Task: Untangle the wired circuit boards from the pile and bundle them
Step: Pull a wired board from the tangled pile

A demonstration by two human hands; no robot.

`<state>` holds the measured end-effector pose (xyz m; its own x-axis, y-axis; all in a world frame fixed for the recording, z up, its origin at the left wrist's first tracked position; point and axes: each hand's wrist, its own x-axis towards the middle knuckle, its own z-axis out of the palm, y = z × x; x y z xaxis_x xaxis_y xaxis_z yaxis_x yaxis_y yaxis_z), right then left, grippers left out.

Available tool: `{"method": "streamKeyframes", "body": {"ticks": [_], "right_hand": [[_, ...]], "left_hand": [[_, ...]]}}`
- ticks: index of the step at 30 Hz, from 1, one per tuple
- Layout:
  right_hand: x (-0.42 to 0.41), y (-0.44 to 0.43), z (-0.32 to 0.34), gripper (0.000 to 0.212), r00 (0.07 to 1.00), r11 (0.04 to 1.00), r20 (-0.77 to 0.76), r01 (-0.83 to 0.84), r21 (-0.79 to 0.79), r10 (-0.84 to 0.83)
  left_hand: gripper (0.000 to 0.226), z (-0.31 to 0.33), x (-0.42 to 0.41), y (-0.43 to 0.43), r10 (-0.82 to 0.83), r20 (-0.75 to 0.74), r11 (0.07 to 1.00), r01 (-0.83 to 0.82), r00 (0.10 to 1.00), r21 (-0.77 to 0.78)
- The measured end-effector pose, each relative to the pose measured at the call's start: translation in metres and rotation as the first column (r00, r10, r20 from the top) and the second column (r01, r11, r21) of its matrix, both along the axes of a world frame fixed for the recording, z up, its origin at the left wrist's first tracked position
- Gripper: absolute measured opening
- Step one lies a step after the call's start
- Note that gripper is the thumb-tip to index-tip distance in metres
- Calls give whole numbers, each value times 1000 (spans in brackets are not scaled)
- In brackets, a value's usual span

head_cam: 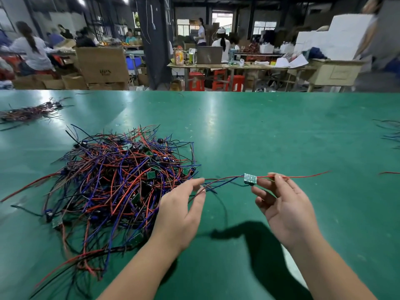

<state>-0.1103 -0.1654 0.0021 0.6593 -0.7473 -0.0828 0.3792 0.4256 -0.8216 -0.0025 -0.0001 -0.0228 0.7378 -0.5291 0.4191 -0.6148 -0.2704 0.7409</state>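
Note:
A tangled pile (116,180) of red, blue and black wires with small green circuit boards lies on the green table, left of centre. One small green circuit board (250,178) hangs in the air to the right of the pile. My right hand (283,204) pinches its red wire just right of the board; the wire's free end points right. My left hand (184,211) is at the pile's right edge, fingers nearly straight, with the board's red, blue and black wires running between its fingertips.
A straightened bundle of wired boards (28,112) lies at the far left of the green table (259,131). More loose wires (389,131) show at the right edge. Beyond the table's far edge are cardboard boxes, red stools, workbenches and several people.

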Motion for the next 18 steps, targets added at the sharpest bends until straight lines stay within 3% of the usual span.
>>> {"method": "streamKeyframes", "body": {"ticks": [4,9,12,15,18], "right_hand": [[-1,-1,-1,20,1000,999,0,-1,-48,1],[-3,-5,0,24,999,1000,37,-10,-28,11],[-4,-10,1,23,996,1000,88,12,23,-14],[-4,-12,3,20,995,998,94,19,61,-24],[-3,-10,4,20,993,994,112,-44,100,33]], "left_hand": [[22,-5,1,-2,-51,-226,995,30,973,-98],[24,-6,0,-4,-245,-237,969,239,940,-57],[25,-3,-3,-2,-391,-313,914,405,865,-24],[32,1,-8,-3,-572,-486,808,555,661,-196],[64,5,-11,-3,-737,-623,633,591,263,-500]]}}
